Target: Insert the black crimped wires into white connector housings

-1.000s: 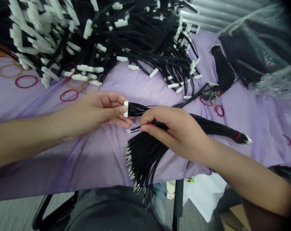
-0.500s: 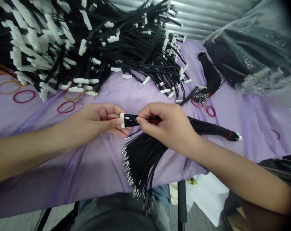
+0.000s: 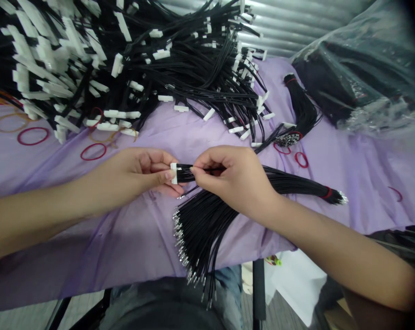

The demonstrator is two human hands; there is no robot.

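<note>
My left hand [image 3: 139, 173] pinches a white plastic connector housing [image 3: 173, 173] between thumb and fingers, with a short bunch of black wires running from it. My right hand [image 3: 230, 179] sits just beside the housing, its thumb and forefinger pinching a thin black wire [image 3: 207, 169]. Under my right hand lies a large bundle of black wires [image 3: 200, 224], with crimped metal terminals fanned along its lower end. Its other end runs right to a red band [image 3: 327, 193]. The wire's terminal end is hidden by my fingers.
A large heap of finished black wire harnesses with white connectors [image 3: 142, 59] lies along the far side of the purple cloth [image 3: 90, 233]. Red rubber bands [image 3: 93, 151] lie nearby. A smaller banded wire bundle [image 3: 302, 112] and a clear plastic bag of wires [image 3: 358, 78] lie right.
My right hand has moved left, up to the connector, and now pinches a wire at the housing. The view has shifted slightly, and my left hand still holds the connector.
</note>
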